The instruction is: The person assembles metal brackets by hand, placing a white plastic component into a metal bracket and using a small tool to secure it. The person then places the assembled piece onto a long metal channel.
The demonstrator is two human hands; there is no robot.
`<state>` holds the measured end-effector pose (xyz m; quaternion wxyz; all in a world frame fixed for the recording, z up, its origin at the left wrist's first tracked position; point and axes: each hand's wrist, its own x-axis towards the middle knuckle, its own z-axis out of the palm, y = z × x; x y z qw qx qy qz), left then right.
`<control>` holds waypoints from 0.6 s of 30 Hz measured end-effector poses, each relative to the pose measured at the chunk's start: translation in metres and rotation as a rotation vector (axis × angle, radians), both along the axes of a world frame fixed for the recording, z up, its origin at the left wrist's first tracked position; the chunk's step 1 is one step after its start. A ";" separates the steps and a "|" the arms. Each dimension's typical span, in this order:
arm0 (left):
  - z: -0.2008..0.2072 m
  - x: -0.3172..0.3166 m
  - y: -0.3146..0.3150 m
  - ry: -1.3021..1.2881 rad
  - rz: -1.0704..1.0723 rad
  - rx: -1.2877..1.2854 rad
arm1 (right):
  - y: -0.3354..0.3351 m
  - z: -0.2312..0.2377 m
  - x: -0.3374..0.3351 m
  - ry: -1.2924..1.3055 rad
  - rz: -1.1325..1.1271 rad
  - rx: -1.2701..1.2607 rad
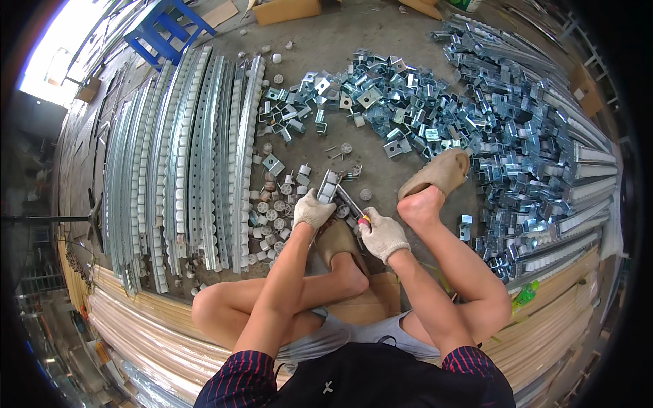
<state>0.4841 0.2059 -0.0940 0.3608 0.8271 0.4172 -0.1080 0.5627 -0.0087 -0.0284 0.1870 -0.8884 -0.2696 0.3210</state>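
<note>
My left hand (314,209), in a pale knit glove, is closed around a metal roller track (328,186) with white rollers along its channel. The track's end points away from me, above my left shoe. In my right hand (383,234), gloved the same way, is what looks like a screwdriver (351,202) with a red and yellow handle. Its steel shaft slants up and left, and its tip meets the track or lies just beside it; I cannot tell which. Loose white rollers (279,223) are scattered on the floor left of my left hand.
Long roller tracks (194,156) lie side by side on the left. A big heap of bent metal brackets (415,102) spreads across the far middle and right, with more tracks (585,170) beyond. A blue stool (163,30) stands far left; a green bottle (526,294) lies near my right knee.
</note>
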 end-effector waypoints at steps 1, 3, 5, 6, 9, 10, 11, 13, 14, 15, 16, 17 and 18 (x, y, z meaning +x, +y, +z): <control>0.001 -0.003 0.002 -0.056 0.014 0.005 | -0.001 -0.011 -0.002 0.008 -0.007 0.050; -0.013 -0.010 0.013 -0.065 0.009 -0.038 | -0.001 -0.042 -0.012 0.039 -0.059 0.210; -0.012 0.000 0.013 -0.042 -0.041 -0.059 | -0.013 -0.091 -0.015 0.206 -0.212 0.453; -0.015 -0.001 0.014 -0.069 -0.041 -0.041 | -0.016 -0.108 -0.018 0.297 -0.278 0.580; -0.023 -0.013 0.021 -0.135 -0.009 -0.015 | -0.011 -0.122 -0.027 0.188 -0.304 0.694; -0.014 -0.012 0.021 -0.107 -0.006 -0.097 | -0.013 -0.126 -0.029 0.128 -0.302 0.712; 0.003 -0.010 0.022 -0.080 -0.002 -0.179 | -0.012 -0.126 -0.032 0.147 -0.302 0.645; 0.023 -0.011 0.024 -0.103 0.097 -0.378 | -0.004 -0.126 -0.044 0.018 -0.365 0.637; 0.023 -0.010 0.024 -0.142 0.099 -0.446 | 0.002 -0.131 -0.044 -0.058 -0.393 0.642; 0.019 -0.009 0.020 -0.180 0.099 -0.513 | 0.014 -0.141 -0.039 -0.162 -0.621 0.627; 0.015 -0.010 0.018 -0.200 0.106 -0.580 | 0.024 -0.141 -0.029 -0.183 -0.694 0.691; 0.012 -0.011 0.007 -0.153 0.129 -0.282 | 0.030 -0.139 -0.020 -0.197 -0.774 0.734; 0.016 -0.005 0.005 -0.080 0.039 -0.307 | 0.033 -0.134 -0.015 -0.217 -0.856 0.775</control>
